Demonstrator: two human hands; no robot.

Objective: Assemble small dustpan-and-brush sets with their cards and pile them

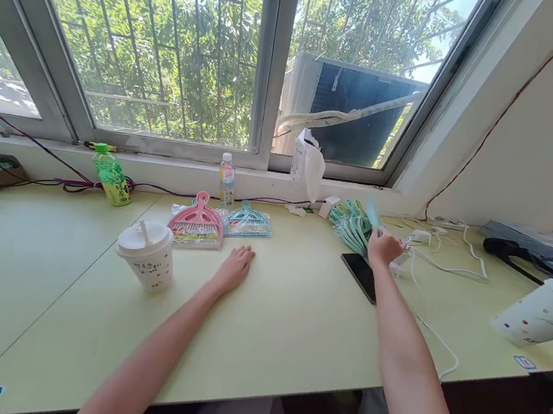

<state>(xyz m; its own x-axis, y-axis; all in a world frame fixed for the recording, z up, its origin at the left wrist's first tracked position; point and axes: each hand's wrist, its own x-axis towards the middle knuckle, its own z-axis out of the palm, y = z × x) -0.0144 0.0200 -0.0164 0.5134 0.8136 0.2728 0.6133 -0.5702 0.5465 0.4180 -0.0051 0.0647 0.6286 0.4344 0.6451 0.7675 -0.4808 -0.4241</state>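
Note:
My left hand (235, 266) lies palm down on the pale green table, its fingers stretched out and nothing in them. Just beyond it are a pink mini dustpan and brush set (198, 227) and a blue mini dustpan and brush set (248, 221), both in clear wrapping. Over on the right, my right hand (385, 248) is closed round a light blue flat piece (372, 212) that sticks up past the fingers; its kind is unclear. Right beside it lies a bundle of looped green plastic pieces (349, 224), perhaps hangers. A black phone (359, 275) rests below that hand.
A lidded paper cup (151, 265) stands left of my left arm, another cup (545, 317) at far right. A green bottle (111, 177) and a clear bottle (227, 179) stand near the window. White cables (450, 269) and a white plastic bag (308, 167) are on the right.

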